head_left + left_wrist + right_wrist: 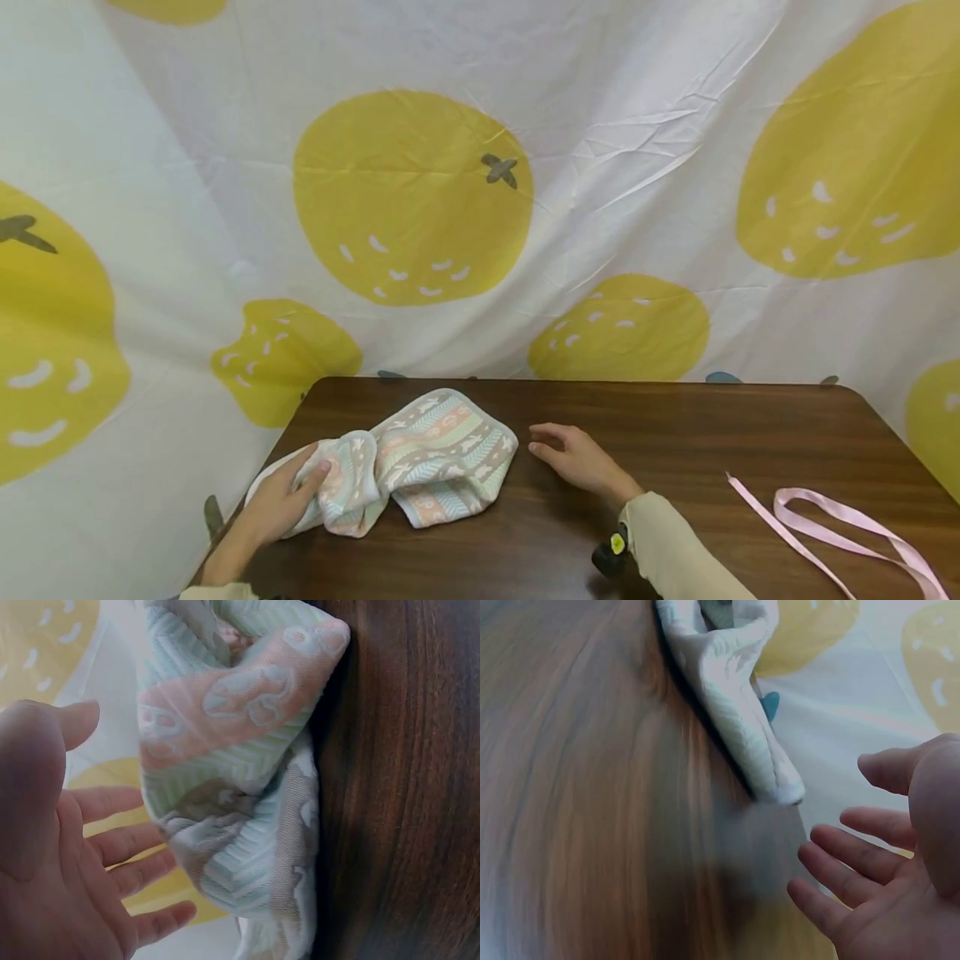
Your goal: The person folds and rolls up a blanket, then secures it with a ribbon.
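Observation:
A crumpled towel [450, 442] with pastel stripes and small white animal figures lies on the left part of the table, bunched at its left end. My left hand [277, 504] is at that bunched end, overlapping it in the head view. From the left wrist, the fingers [124, 844] look extended and spread, tips right at the folds of the towel [232, 712]. Just past the towel's right corner, my right hand [577, 458] hovers with nothing in it. Its fingers [859, 855] are loosely extended in the right wrist view, apart from the towel [739, 720].
A pink ribbon [855, 512] lies looped on the right side of the dark wooden table [637, 408]. Behind the table hangs a white cloth [585, 250] printed with yellow fruit. A black wrist device [611, 560] sits at the right sleeve [675, 542].

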The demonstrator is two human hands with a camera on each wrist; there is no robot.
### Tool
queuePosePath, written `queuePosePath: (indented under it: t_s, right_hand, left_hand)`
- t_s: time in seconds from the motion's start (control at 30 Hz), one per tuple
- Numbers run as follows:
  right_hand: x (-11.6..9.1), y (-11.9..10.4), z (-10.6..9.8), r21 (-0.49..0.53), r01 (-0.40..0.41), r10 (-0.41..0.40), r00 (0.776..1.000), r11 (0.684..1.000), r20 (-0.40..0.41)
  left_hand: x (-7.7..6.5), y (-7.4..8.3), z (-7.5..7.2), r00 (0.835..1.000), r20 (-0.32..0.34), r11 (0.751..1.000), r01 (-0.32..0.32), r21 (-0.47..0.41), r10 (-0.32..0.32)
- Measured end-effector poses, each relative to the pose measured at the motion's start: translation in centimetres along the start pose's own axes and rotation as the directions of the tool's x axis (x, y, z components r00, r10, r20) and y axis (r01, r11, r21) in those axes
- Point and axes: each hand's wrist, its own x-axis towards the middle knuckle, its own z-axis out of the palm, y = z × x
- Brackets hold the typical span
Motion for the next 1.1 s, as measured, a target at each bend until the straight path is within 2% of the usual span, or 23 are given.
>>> queuePosePath:
  t_s: [0.27, 0.5, 0.67, 0.9, 1.1]
  right_hand:
    - [2.1, -0.4, 2.4, 0.128, -0.025, 0.029, 0.999, 0.991, -0.026]
    - [3.4, -1.0, 3.3, 0.120, -0.047, 0.057, 0.995, 0.992, -0.082]
    - [3.8, -1.3, 3.6, 0.116, -0.116, 0.129, 0.986, 0.986, -0.108]
    - [3.2, -2.3, 3.7, 0.155, -0.240, 0.252, 0.966, 0.958, -0.064]
    - [2.6, -2.2, 2.7, 0.175, -0.253, 0.267, 0.962, 0.951, -0.063]
  left_hand:
    - [0.2, -0.8, 0.8, 0.992, 0.080, 0.993, 0.102, -0.055, -0.097]
    - [0.5, -1.2, 1.8, 0.988, 0.102, 0.981, 0.131, -0.141, -0.118]
    - [0.4, -1.1, 2.2, 0.990, 0.096, 0.985, 0.115, -0.131, -0.103]
    - [0.1, -1.1, 2.2, 0.997, 0.073, 0.992, 0.025, -0.120, -0.016]
    - [-0.1, -1.2, 2.2, 0.993, 0.116, 0.987, -0.004, -0.160, 0.023]
